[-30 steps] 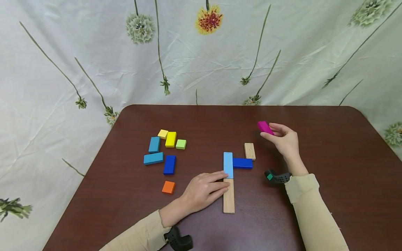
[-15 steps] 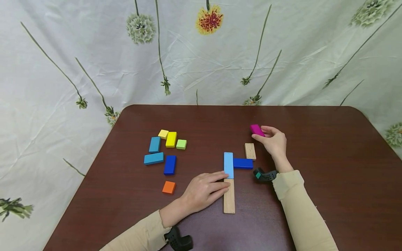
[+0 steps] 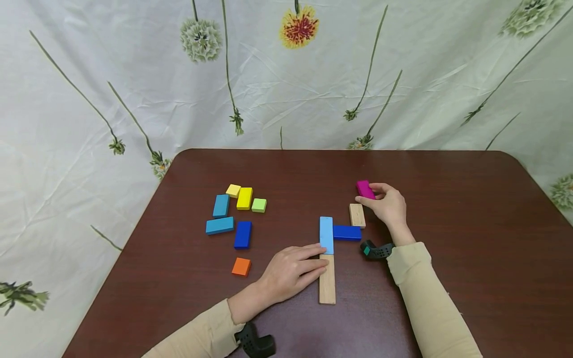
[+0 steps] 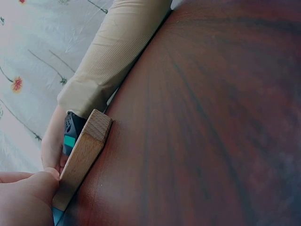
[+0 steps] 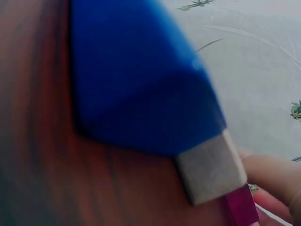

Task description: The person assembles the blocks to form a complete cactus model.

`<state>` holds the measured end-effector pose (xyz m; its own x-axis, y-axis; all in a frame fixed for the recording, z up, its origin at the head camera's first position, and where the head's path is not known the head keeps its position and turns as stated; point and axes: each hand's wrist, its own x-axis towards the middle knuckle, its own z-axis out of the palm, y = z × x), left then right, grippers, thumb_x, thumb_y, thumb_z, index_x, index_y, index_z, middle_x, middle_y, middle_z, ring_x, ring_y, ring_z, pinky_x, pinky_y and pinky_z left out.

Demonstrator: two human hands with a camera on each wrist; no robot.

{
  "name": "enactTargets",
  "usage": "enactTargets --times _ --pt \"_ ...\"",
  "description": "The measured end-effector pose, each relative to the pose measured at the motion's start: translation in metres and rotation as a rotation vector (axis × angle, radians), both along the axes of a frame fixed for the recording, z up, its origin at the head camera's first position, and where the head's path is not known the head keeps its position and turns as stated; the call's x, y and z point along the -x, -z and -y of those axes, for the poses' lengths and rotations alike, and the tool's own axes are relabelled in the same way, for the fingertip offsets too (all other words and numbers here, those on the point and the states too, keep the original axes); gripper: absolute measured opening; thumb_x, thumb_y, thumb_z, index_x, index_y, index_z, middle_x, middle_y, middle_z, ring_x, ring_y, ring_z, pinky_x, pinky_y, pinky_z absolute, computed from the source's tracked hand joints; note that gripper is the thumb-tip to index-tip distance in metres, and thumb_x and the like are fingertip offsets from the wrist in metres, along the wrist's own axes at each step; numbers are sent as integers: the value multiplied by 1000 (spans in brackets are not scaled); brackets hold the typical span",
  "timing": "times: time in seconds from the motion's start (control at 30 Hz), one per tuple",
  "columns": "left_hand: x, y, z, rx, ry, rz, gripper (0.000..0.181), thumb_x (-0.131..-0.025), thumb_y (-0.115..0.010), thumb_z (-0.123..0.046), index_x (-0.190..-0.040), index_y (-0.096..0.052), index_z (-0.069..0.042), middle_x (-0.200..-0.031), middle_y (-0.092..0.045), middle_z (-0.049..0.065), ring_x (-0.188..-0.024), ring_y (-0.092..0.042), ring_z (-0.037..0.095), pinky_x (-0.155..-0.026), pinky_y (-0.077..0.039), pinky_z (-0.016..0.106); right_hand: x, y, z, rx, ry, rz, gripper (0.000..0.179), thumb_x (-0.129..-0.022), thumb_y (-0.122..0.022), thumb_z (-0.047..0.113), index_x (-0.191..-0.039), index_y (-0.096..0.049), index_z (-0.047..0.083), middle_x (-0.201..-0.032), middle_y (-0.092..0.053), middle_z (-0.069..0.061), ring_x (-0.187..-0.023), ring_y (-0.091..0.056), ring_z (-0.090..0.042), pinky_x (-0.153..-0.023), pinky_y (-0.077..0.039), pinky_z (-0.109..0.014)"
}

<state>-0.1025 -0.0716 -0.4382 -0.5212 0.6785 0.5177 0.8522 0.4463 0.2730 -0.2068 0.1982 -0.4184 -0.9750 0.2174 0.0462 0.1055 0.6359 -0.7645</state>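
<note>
My right hand (image 3: 388,209) pinches a magenta block (image 3: 364,189) between thumb and fingers, just behind the short wooden block (image 3: 357,217). In the right wrist view the magenta block (image 5: 243,207) shows past the end of the wooden block (image 5: 214,169); whether they touch I cannot tell. The short wooden block meets the right end of a dark blue block (image 3: 347,233), which abuts a light blue block (image 3: 326,232). A long wooden block (image 3: 327,288) continues that line nearer me. My left hand (image 3: 288,272) rests its extended fingers on the light blue and long wooden blocks.
Left on the brown table (image 3: 403,166) lie two yellow blocks (image 3: 244,199), a green one (image 3: 259,205), two teal ones (image 3: 220,225), a dark blue block (image 3: 242,235) and an orange one (image 3: 241,267). A flower-printed white cloth (image 3: 143,59) hangs behind.
My right hand has carried the magenta block left and slightly toward me, to behind the short wooden block. The left hand and the other blocks stay put.
</note>
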Motion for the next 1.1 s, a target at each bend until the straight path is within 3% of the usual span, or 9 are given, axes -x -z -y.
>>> enactTargets --times 0.2,0.53,1.1 --pt "0 0 0 1 0 11 22 -89 -66 -26 -108 -73 -17 -120 -63 0 -118 -54 15 -92 -46 31 1 0 -1 -39 -46 -33 44 -91 -62 30 -125 -59 2 -119 -59 -19 -95 -58 -32 -69 -45 -33" --pt "0 -1 0 4 -1 6 22 -89 -66 -25 -107 -73 -17 -120 -63 0 -118 -54 14 -93 -46 30 1 -1 4 -36 -86 -18 46 -88 -66 32 -125 -60 4 -115 -60 -17 -88 -59 -28 -60 -45 -26" --pt "-1 -1 0 17 -12 38 23 -90 -65 -26 -109 -73 -18 -122 -62 -1 -120 -52 12 -93 -45 29 1 2 10 -42 -158 -45 43 -88 -66 28 -125 -60 5 -112 -60 -16 -86 -60 -27 -61 -45 -29"
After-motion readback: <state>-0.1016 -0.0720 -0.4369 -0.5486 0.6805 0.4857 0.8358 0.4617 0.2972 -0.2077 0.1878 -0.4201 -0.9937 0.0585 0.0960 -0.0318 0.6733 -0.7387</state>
